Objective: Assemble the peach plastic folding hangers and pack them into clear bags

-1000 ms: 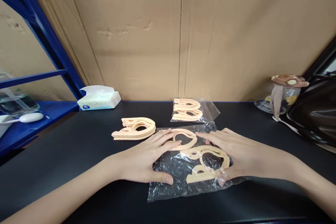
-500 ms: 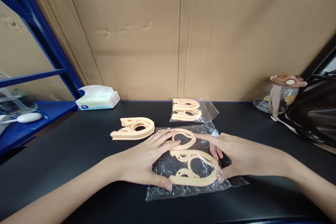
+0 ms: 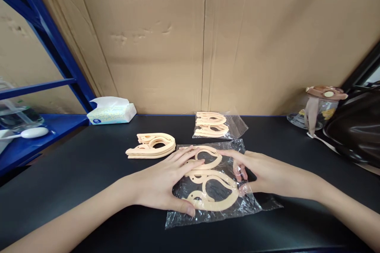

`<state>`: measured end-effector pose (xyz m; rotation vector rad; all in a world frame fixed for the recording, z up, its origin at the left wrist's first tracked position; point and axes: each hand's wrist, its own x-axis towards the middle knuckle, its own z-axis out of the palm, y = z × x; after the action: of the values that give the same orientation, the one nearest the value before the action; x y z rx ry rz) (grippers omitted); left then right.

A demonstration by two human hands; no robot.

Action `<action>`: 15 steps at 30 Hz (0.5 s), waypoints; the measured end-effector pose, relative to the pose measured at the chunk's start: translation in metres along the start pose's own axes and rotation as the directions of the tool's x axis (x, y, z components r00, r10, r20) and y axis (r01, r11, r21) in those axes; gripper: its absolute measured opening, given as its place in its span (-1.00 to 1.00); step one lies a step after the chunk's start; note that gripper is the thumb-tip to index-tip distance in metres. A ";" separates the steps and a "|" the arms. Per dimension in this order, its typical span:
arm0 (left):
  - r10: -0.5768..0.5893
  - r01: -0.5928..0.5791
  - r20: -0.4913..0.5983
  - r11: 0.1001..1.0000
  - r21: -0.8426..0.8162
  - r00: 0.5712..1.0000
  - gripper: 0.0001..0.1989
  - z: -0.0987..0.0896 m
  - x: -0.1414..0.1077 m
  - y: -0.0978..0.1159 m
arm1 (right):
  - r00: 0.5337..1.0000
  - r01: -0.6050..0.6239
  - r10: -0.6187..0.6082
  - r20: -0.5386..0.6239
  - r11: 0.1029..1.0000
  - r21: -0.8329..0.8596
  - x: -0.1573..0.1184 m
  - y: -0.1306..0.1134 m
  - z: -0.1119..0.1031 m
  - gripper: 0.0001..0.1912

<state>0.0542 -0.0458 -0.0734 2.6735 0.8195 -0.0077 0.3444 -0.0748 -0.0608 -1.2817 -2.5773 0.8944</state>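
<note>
A clear plastic bag [image 3: 204,216] lies flat before me, with cream curved plastic pieces inside, an upper one [image 3: 218,161] and a lower one [image 3: 221,205]. My left hand [image 3: 168,182] rests spread on the bag's left side, its fingers over the upper piece and its thumb near the lower left. At the right, my right hand [image 3: 258,174] touches the bag, index finger stretched to the upper piece, thumb at the right edge of the lower piece, other fingers curled. Left of the bag sits a loose stack of similar cream pieces [image 3: 164,151].
Behind is another clear bag [image 3: 237,126] with cream pieces [image 3: 212,130]. A tissue pack [image 3: 114,114] stands at the back left beside a blue rack [image 3: 59,47]. A strapped bottle [image 3: 323,104] and a dark bag [image 3: 356,126] are at the right. Cardboard [image 3: 154,55] forms the back wall.
The lower cream piece has shifted left inside the bag. My right thumb and fingers have moved slightly left with it, while my left hand has stayed in place.
</note>
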 end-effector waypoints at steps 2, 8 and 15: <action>-0.010 0.010 0.012 1.000 -0.001 1.000 -0.03 -0.001 0.000 0.001 | 1.000 -0.018 0.017 -0.025 0.999 -0.044 0.002 -0.001 0.002 -0.12; -0.001 0.001 0.017 1.000 0.006 1.000 -0.04 -0.004 0.002 0.005 | 0.995 -0.019 0.002 -0.101 0.986 -0.166 0.007 0.001 0.006 -0.11; 0.004 -0.004 0.003 1.000 0.008 1.000 -0.05 -0.005 0.001 0.005 | 0.989 0.010 -0.045 -0.144 0.973 -0.232 0.006 0.002 0.004 -0.19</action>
<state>0.0573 -0.0479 -0.0674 2.6818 0.8143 -0.0144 0.3410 -0.0714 -0.0662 -1.3089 -2.6319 0.4829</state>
